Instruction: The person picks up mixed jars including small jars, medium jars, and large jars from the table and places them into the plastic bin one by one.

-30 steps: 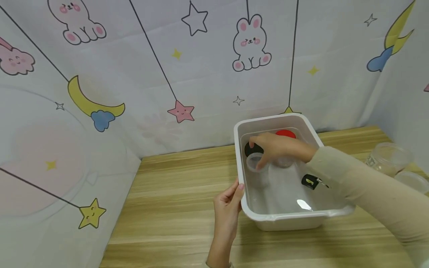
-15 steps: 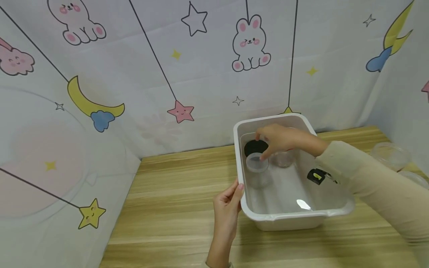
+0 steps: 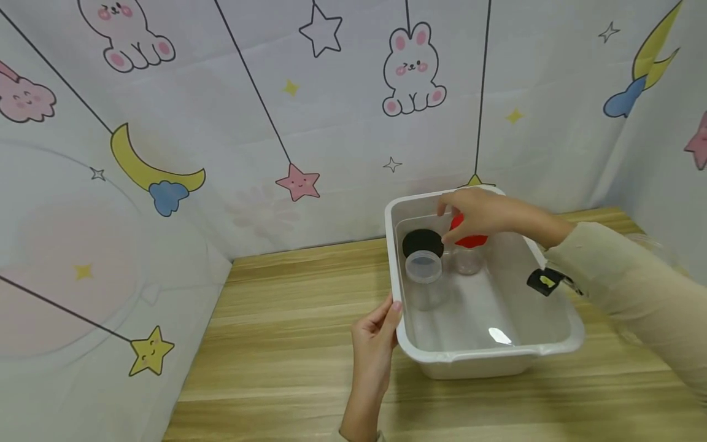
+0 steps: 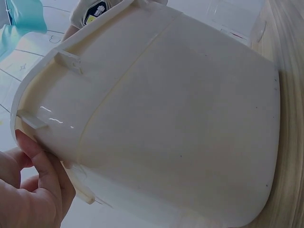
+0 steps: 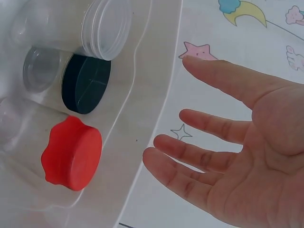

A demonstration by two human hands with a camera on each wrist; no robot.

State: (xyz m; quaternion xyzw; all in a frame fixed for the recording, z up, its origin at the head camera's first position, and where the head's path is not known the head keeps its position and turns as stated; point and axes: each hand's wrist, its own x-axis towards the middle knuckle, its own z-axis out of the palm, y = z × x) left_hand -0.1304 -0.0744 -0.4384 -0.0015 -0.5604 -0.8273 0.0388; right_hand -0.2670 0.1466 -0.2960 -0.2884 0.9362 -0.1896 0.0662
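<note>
A white plastic basin (image 3: 480,356) stands on the wooden table. My left hand (image 3: 375,344) pinches its left rim, which the left wrist view shows with my fingers (image 4: 47,180) curled at the edge. Inside, along the far end, are a clear open-mouthed jar (image 3: 423,268) with a threaded neck, a black-lidded jar (image 5: 85,85) and a red-lidded jar (image 5: 73,154). Above the red lid hovers my right hand (image 3: 480,215), holding nothing. In the right wrist view its fingers (image 5: 199,154) are spread, apart from the jars.
Clear plastic containers (image 4: 232,19) stand on the table right of the basin, mostly hidden by my right sleeve (image 3: 618,276) in the head view. A white printed cloth (image 3: 342,123) hangs behind the table (image 3: 276,344).
My right hand has let go of the clear jar and moved up and right toward the red lid. The jar stays in the basin. My left hand keeps its hold on the rim.
</note>
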